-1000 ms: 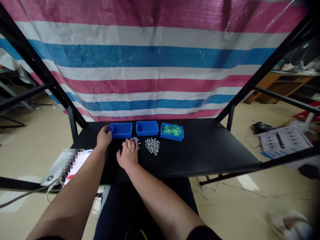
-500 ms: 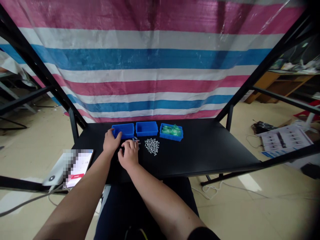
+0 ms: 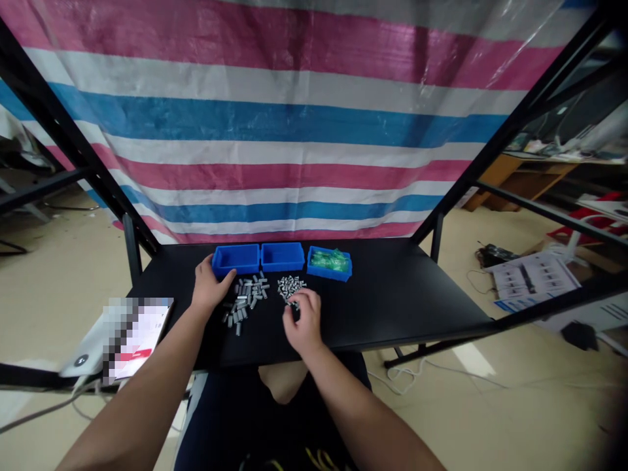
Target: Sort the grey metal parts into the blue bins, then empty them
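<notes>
My left hand [image 3: 209, 286] is at the front left corner of the left blue bin [image 3: 236, 268], its fingers along the side and its thumb by the front wall. That bin looks empty inside. In front of it lies a loose spread of grey metal cylinders [image 3: 243, 297]. My right hand [image 3: 304, 322] is at the near edge of a heap of small silver screws [image 3: 290, 286], with fingers curled and thumb and forefinger close together. Whatever is between those fingertips is too small to make out.
A middle blue bin [image 3: 283, 257] and a right blue bin [image 3: 318, 269], holding green plastic packets [image 3: 333, 260], stand along the back of the black table [image 3: 392, 294]. A phone [image 3: 142, 333] lies at the left edge. Striped sheeting [image 3: 275, 154] hangs behind.
My right hand has moved right, from over the grey cylinders to the screw heap, leaving the cylinders in view. My left hand stays by the left bin. The view has shifted slightly.
</notes>
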`<state>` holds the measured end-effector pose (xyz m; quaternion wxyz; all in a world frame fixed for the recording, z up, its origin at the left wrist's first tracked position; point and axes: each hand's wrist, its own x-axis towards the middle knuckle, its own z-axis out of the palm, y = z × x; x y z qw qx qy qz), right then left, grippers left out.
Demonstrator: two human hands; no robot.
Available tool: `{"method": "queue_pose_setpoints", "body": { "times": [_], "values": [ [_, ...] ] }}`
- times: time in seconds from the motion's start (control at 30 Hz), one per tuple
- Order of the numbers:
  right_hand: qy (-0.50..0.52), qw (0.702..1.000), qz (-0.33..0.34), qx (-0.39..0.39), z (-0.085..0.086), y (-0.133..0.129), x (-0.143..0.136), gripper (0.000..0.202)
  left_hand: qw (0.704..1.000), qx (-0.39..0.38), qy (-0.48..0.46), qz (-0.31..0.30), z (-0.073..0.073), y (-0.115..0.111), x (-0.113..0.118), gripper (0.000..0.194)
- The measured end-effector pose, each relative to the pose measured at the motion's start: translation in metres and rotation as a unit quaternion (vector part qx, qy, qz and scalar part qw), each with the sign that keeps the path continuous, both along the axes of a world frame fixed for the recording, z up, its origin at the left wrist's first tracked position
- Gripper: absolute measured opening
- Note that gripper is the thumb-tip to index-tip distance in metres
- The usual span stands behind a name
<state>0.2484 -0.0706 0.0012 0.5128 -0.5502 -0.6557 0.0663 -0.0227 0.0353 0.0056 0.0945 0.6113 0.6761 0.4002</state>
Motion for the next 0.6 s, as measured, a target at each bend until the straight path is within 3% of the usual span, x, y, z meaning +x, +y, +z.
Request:
{"method": "queue_pose_setpoints", "body": {
  "times": [0.17, 0.27, 0.47, 0.6],
  "values": [
    [-0.086, 0.983, -0.16, -0.009, -0.011, 0.029, 0.1, 0.032, 1.0, 0.014, 0.019, -0.016, -0.013, -0.058, 0.005, 0.065],
    [-0.113, 0.978, -0.176, -0.018, -0.019, 0.046, 0.139, 0.031, 0.996, 0.011, 0.048, -0.071, -0.018, -0.088, 0.018, 0.063],
    [-0.067, 0.988, -0.137, -0.036, -0.025, 0.075, 0.156, 0.015, 0.979, 0.021, 0.132, -0.153, -0.019, -0.103, 0.036, 0.066],
    [-0.039, 0.986, -0.151, -0.06, -0.023, 0.094, 0.157, 0.027, 0.974, 0.0, 0.159, -0.164, -0.023, -0.1, 0.036, 0.069]
  ]
}}
